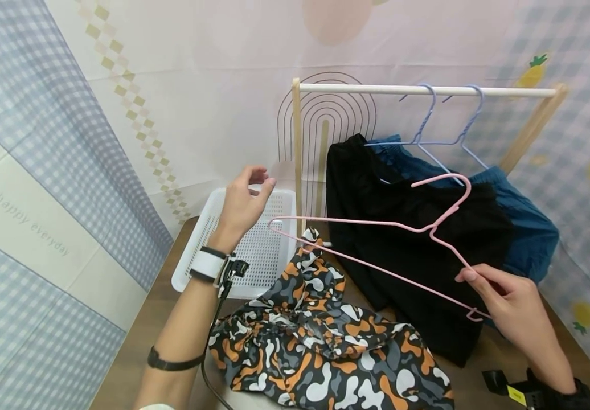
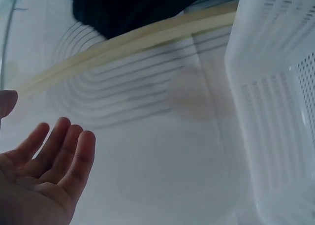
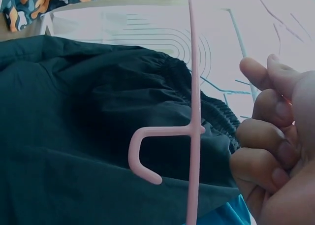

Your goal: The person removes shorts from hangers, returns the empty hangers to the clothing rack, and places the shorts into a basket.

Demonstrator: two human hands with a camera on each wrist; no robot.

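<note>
My right hand (image 1: pixel 515 302) pinches the sloping arm of a pink clothes hanger (image 1: pixel 446 216) between thumb and fingers. The hanger is tilted in the air, hook upward, in front of the hung clothes. In the right wrist view its straight bar (image 3: pixel 195 87) and a small side hook (image 3: pixel 145 131) show. My left hand (image 1: pixel 244 202) is raised over the white basket, its fingers loosely bent and holding nothing. The left wrist view shows its palm and fingers (image 2: pixel 51 171). Below the hanger, a crumpled garment (image 1: pixel 336 341) printed in black, orange, grey and white lies on the table.
Behind stands a rack with a white rail (image 1: pixel 367 89) and wooden posts (image 1: pixel 297 148). Black bottoms (image 1: pixel 377 228) and blue bottoms (image 1: pixel 525 233) hang there on blue hangers (image 1: pixel 430 108). The white perforated basket (image 1: pixel 187 265) stands at left on the wooden table (image 1: pixel 136 347).
</note>
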